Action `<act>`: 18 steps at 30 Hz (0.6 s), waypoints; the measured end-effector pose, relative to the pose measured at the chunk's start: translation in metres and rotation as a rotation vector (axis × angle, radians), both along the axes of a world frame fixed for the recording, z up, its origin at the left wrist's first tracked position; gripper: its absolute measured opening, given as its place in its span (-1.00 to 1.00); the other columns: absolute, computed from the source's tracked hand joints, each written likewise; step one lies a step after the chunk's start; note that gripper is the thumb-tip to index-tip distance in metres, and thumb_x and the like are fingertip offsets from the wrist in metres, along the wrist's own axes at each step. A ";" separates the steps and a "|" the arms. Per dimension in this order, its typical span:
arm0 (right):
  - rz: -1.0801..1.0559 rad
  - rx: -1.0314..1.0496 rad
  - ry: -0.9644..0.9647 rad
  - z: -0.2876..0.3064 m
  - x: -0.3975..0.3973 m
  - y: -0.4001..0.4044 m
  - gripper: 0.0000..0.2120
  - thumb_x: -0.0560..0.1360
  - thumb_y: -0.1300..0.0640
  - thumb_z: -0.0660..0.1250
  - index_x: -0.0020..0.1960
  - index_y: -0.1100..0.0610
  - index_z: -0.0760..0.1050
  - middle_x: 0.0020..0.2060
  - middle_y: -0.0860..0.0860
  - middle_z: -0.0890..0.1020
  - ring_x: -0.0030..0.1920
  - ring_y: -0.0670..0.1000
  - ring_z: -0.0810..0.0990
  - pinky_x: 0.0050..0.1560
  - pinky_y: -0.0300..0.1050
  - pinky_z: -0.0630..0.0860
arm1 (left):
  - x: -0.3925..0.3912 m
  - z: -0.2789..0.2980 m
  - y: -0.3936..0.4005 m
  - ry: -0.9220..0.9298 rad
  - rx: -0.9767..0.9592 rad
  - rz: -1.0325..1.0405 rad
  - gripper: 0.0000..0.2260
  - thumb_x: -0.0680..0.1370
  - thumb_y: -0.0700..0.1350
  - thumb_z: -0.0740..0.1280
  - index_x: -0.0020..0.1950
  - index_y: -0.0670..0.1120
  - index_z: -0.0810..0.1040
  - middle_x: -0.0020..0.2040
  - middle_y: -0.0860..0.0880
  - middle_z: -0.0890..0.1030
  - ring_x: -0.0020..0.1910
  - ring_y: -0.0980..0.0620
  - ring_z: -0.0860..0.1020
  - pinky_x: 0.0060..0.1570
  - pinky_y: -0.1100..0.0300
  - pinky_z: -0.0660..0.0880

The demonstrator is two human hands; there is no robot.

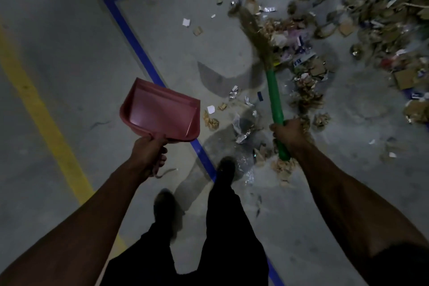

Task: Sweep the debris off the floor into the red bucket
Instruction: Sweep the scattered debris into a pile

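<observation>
My left hand (pixel 148 154) grips the handle of a pink dustpan (pixel 160 110), held off the floor with its mouth facing away from me. My right hand (pixel 289 133) grips the green handle of a straw broom (pixel 274 93). The broom's bristles (pixel 253 28) are blurred and reach up into a spread of debris (pixel 362 25): torn cardboard, paper scraps and foil wrappers, thickest at the upper right. Smaller scraps (pixel 246 127) lie between the dustpan and the broom. No red bucket shows in view.
The grey concrete floor carries a blue tape line (pixel 137 44) running diagonally under my feet and a yellow line (pixel 44 109) at the left. My dark shoes (pixel 226 169) and trousers fill the bottom centre. Bare floor lies left of the blue line.
</observation>
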State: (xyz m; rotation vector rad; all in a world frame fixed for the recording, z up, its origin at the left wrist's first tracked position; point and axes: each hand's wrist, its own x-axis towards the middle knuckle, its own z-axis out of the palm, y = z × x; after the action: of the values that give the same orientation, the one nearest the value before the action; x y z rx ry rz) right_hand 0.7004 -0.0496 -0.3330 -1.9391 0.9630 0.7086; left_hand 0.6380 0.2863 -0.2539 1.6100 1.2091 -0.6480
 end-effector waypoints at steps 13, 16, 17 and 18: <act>0.320 0.227 0.323 0.069 -0.116 0.009 -0.83 0.51 0.20 0.36 0.02 0.30 0.50 -0.33 0.14 0.53 -0.50 0.07 0.52 -0.48 -0.11 0.47 | -0.012 0.033 -0.010 0.062 -0.027 0.011 -0.76 0.37 -0.11 0.48 -0.21 -0.15 0.44 -0.47 -0.09 0.42 -0.66 0.08 0.31 -0.65 0.33 0.21; 0.194 0.225 0.370 0.077 -0.107 -0.004 -0.75 0.52 0.25 0.37 0.12 0.37 0.44 -0.30 0.16 0.52 -0.47 0.05 0.49 -0.54 -0.18 0.43 | -0.027 0.043 -0.014 0.043 -0.022 0.006 -0.77 0.35 -0.13 0.49 -0.22 -0.14 0.45 -0.38 -0.12 0.44 -0.61 0.06 0.33 -0.62 0.32 0.23; 0.159 0.218 0.359 0.079 -0.098 -0.008 -0.74 0.52 0.27 0.36 0.14 0.38 0.42 -0.30 0.16 0.51 -0.46 0.05 0.48 -0.56 -0.19 0.42 | -0.032 0.045 -0.015 0.040 -0.024 0.009 -0.77 0.35 -0.14 0.49 -0.22 -0.13 0.44 -0.35 -0.13 0.44 -0.59 0.05 0.33 -0.62 0.31 0.24; 0.136 0.211 0.336 0.080 -0.089 -0.011 -0.74 0.52 0.30 0.36 0.13 0.40 0.42 -0.30 0.16 0.52 -0.46 0.05 0.48 -0.56 -0.18 0.43 | -0.037 0.046 -0.016 0.042 -0.030 0.012 -0.76 0.35 -0.15 0.50 -0.21 -0.13 0.43 -0.34 -0.13 0.44 -0.58 0.05 0.33 -0.62 0.31 0.24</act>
State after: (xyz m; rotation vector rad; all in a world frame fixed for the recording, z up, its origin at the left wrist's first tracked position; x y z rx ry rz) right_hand 0.6114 -0.0601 -0.2526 -1.7429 0.9170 1.1942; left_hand 0.6013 0.2700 -0.2077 1.5701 1.2336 -0.6919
